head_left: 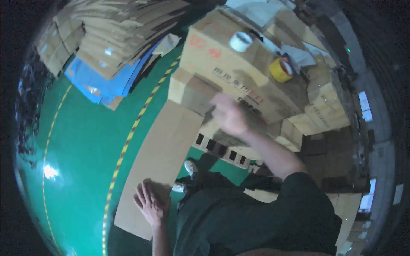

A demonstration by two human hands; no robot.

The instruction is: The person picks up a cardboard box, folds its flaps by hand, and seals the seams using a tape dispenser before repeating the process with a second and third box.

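A long, flat brown cardboard panel [158, 149] slants across the middle of the head view. My left hand [152, 205] rests on its near end, palm down with the fingers spread. The panel's far end meets a cardboard fold or small carton [188, 91] against a large printed carton [239, 68]. In front of that large carton is my right hand [229, 114], close to the panel's far end. Motion blurs its fingers, so whether they grip anything cannot be made out.
On the large carton lie a white tape roll [241, 42] and a yellow tape roll [280, 70]. Flattened cardboard [115, 38] is stacked on blue sheets [96, 79] at upper left. Striped tape [124, 149] crosses the green floor [81, 145]. A slotted pallet [222, 150] sits low.
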